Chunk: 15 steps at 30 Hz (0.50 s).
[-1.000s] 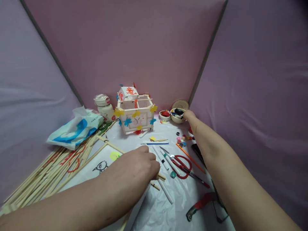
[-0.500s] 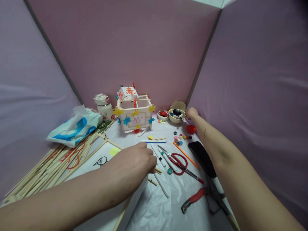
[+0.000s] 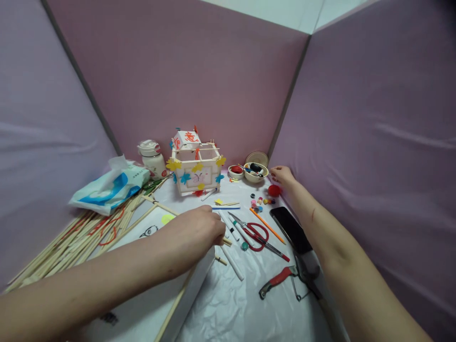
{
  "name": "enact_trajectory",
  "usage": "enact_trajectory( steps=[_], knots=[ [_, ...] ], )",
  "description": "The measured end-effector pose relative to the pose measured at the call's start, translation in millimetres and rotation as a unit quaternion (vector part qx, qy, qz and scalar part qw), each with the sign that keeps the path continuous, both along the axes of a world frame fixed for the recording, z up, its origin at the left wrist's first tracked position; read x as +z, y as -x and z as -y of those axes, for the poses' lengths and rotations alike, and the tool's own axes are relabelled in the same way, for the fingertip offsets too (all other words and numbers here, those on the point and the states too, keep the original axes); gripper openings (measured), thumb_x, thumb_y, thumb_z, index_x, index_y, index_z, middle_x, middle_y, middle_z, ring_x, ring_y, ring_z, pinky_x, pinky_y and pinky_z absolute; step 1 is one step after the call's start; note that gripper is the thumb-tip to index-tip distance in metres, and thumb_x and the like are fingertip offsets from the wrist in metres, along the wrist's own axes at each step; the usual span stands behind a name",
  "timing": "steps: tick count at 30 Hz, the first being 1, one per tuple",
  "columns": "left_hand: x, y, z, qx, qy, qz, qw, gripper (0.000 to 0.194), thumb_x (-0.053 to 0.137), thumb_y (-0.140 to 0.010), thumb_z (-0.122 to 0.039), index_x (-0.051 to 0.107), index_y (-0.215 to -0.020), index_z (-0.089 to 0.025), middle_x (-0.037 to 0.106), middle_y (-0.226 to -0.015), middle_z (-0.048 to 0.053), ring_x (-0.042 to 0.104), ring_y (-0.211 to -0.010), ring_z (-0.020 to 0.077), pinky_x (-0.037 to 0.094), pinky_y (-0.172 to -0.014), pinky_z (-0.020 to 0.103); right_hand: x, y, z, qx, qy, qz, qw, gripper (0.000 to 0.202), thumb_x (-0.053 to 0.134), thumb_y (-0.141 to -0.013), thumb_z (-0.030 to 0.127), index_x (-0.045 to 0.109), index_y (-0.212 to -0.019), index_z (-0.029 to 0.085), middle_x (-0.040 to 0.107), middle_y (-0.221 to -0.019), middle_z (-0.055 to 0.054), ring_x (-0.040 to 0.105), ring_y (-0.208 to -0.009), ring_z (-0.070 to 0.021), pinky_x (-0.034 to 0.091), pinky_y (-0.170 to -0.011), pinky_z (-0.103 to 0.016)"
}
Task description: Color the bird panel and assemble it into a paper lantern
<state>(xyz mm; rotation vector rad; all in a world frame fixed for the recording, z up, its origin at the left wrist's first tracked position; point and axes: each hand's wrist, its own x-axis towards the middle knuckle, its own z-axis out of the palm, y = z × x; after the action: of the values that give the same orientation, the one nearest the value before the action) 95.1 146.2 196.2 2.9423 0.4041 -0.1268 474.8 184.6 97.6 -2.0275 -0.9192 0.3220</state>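
Note:
My left hand [image 3: 204,229] is closed at the corner of a white papered frame [image 3: 142,304] made of wooden sticks, its fingers wrapped round stick ends that poke out on the right. Drawings and a yellow spot show on the paper. At the back right, my right hand [image 3: 283,175] is beside a round bowl [image 3: 255,177] of small items, fingers slightly curled and partly spread, with nothing visible in them. A red round lid [image 3: 274,191] lies just below that hand.
A decorated lantern frame [image 3: 197,173] stands at the back, near a jar [image 3: 152,161]. Wipes [image 3: 110,187] and sticks [image 3: 64,247] lie left. Scissors [image 3: 257,236], markers [image 3: 233,262], an orange pencil [image 3: 268,225], a phone [image 3: 290,229] and red-handled pruners [image 3: 280,280] lie right.
The view has shifted slightly, so objects appear further left. My right hand's fingers, bunched by the bowl before, are now more spread and a little apart from it. My left hand keeps its hold.

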Motion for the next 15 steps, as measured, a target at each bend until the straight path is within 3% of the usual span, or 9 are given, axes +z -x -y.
enact_trajectory(
  steps=[3, 6, 9, 12, 15],
  knots=[
    [-2.4, 0, -1, 0.007, -0.009, -0.007, 1.0, 0.023, 0.055, -0.088, -0.006, 0.069, -0.073, -0.016, 0.068, -0.076, 0.004, 0.057, -0.076, 0.0192, 0.035, -0.063, 0.028, 3.9, 16, 12, 0.035, -0.039, -0.077, 0.996, 0.024, 0.064, -0.089, 0.037, 0.063, -0.083, 0.015, 0.067, -0.082, -0.009, 0.059, -0.072, -0.0139, 0.047, -0.06, -0.023],
    [-7.8, 0, -4, 0.009, -0.014, -0.001, 1.0, 0.018, 0.06, -0.088, -0.011, 0.072, -0.077, -0.017, 0.07, -0.079, 0.006, 0.06, -0.078, 0.0212, 0.036, -0.065, 0.03, 11.3, 52, 38, 0.105, -0.084, -0.129, 0.983, 0.028, 0.068, -0.081, 0.046, 0.062, -0.081, 0.019, 0.067, -0.085, -0.006, 0.059, -0.073, -0.0131, 0.046, -0.061, -0.023],
    [-10.6, 1, -4, 0.009, -0.016, -0.001, 1.0, 0.015, 0.062, -0.09, -0.016, 0.073, -0.08, -0.017, 0.072, -0.083, 0.007, 0.061, -0.081, 0.0221, 0.038, -0.068, 0.03, 19.0, 101, 74, 0.221, -0.152, -0.202, 0.942, 0.032, 0.073, -0.075, 0.049, 0.063, -0.082, 0.02, 0.066, -0.09, -0.005, 0.057, -0.075, -0.0135, 0.045, -0.063, -0.024],
    [-9.8, 4, -1, 0.007, -0.031, -0.001, 0.999, 0.017, 0.061, -0.092, -0.016, 0.073, -0.079, -0.016, 0.072, -0.083, 0.007, 0.062, -0.082, 0.0217, 0.038, -0.069, 0.03, 24.9, 150, 114, 0.26, -0.194, -0.21, 0.922, 0.026, 0.072, -0.08, 0.046, 0.065, -0.087, 0.021, 0.063, -0.094, -0.003, 0.054, -0.075, -0.0121, 0.046, -0.065, -0.025],
    [-8.5, 5, 2, -0.008, -0.044, 0.008, 0.999, 0.018, 0.06, -0.092, -0.016, 0.074, -0.081, -0.016, 0.072, -0.084, 0.007, 0.063, -0.082, 0.0208, 0.04, -0.071, 0.029, 35.7, 193, 156, 0.295, -0.192, -0.203, 0.914, 0.018, 0.065, -0.089, 0.039, 0.062, -0.088, 0.022, 0.055, -0.08, 0.001, 0.046, -0.065, -0.0106, 0.042, -0.06, -0.024]
  ],
)
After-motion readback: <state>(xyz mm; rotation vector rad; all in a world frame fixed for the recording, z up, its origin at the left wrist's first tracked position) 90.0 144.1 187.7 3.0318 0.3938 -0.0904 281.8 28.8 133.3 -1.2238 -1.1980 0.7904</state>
